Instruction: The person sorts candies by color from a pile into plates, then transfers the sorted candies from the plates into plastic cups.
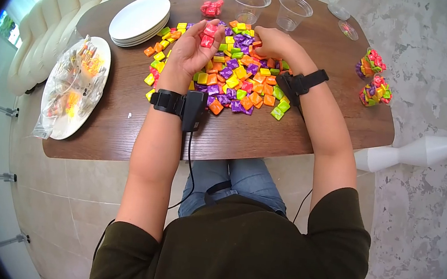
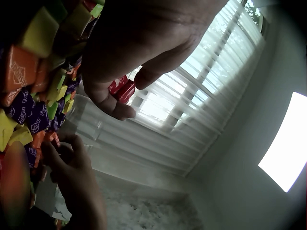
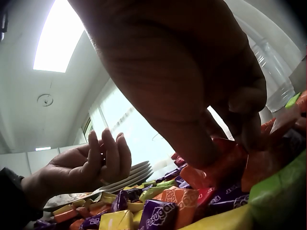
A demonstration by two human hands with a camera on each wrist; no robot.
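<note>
Palm up over the pile's left part, the left hand (image 1: 189,54) holds red wrapped candies (image 1: 207,41) in its curled fingers; the left wrist view shows red candies (image 2: 125,92) between thumb and fingers. The right hand (image 1: 280,45) reaches palm down into the back right of the mixed candy pile (image 1: 240,73). In the left wrist view, the right hand (image 2: 79,177) pinches an orange candy (image 2: 52,138). Its fingertips are partly hidden in the head view; the right wrist view shows the right hand (image 3: 177,72) low among orange and red wrappers.
Behind the pile stand a clear cup with red candies (image 1: 211,8) and two clear cups (image 1: 249,4) (image 1: 293,13). Stacked white plates (image 1: 139,17) and an oval platter (image 1: 91,106) with bagged items are at left. Two filled candy cups (image 1: 371,64) (image 1: 376,92) stand near the right edge.
</note>
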